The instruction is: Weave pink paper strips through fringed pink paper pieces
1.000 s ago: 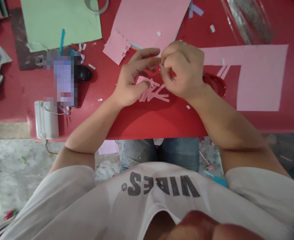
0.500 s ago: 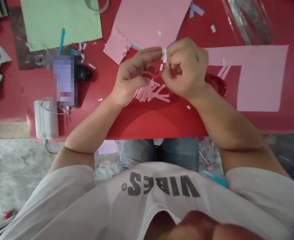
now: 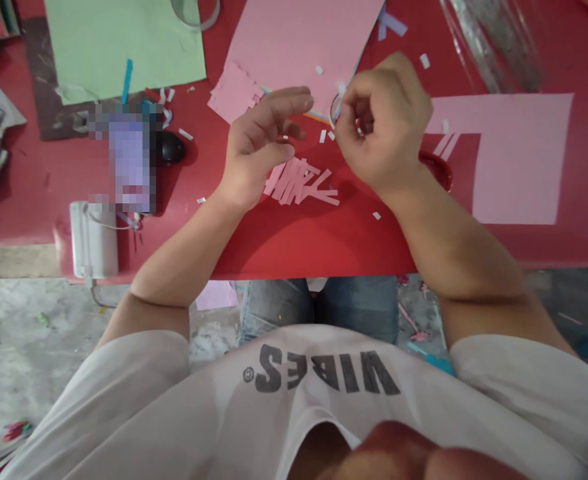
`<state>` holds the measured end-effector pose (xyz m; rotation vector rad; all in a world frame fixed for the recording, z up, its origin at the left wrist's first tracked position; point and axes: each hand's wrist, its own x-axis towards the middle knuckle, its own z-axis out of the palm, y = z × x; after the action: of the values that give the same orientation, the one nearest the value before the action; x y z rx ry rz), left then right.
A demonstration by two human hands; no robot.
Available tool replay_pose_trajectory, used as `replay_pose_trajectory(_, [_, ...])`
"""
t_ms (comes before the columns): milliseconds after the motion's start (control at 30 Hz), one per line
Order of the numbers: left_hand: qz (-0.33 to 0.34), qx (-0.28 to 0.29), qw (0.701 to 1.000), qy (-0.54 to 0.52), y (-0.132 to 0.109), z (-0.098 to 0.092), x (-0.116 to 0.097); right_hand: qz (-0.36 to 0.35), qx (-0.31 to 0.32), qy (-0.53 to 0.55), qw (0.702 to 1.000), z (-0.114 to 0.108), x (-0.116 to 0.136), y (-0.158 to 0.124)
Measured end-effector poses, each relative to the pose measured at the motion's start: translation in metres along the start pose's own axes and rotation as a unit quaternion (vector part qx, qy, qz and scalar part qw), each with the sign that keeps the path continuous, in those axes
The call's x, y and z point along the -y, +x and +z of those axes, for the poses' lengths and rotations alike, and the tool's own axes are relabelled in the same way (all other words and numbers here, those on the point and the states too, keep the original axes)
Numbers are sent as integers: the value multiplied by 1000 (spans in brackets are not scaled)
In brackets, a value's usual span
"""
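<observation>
My left hand (image 3: 257,150) hovers open above a pile of cut pink paper strips (image 3: 299,183), its fingers curled and holding nothing. My right hand (image 3: 381,120) is curled shut, with a tiny white paper scrap (image 3: 342,88) just off its fingertips. A thin dark loop (image 3: 335,110) shows beside those fingers, but I cannot tell what it is. Under my right wrist lie red scissor handles (image 3: 438,169), partly hidden. Behind my hands are a pink paper sheet (image 3: 299,47) and a notched pink paper piece (image 3: 234,91).
The red table (image 3: 124,253) also bears a green paper sheet (image 3: 124,47), an L-shaped pink sheet (image 3: 517,160), a pixelated phone (image 3: 131,160), a black computer mouse (image 3: 173,148), a white charger (image 3: 94,240), a clear plastic sleeve (image 3: 494,40), and scattered paper scraps.
My right hand has moved up and to the right, away from my left hand. The white scrap once between my hands now shows higher, just off my right fingertips.
</observation>
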<state>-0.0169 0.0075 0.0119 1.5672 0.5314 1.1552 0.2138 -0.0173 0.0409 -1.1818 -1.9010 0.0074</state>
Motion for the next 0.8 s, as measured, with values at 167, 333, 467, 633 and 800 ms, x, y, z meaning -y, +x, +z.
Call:
replay_pose_trajectory(167, [-15,-1,1000,-7,-3,4,-8,50,-18,-34,998,-4,-3,6])
replay_pose_trajectory(333, [-12,-12,1000,-18,-2,6,-11,83,61,80,991,-1,10,3])
replay_pose_trajectory(467, [-34,-15,999,-13,-2,7,-14,115,90,127,981,0,22,-1])
replay_pose_trajectory(633, [-25,-1,1000,15,-3,4,-11,127,86,146,977,0,23,0])
replay_pose_trajectory(800, [-34,-6,997,65,-5,3,-11,129,50,151,979,9,23,-5])
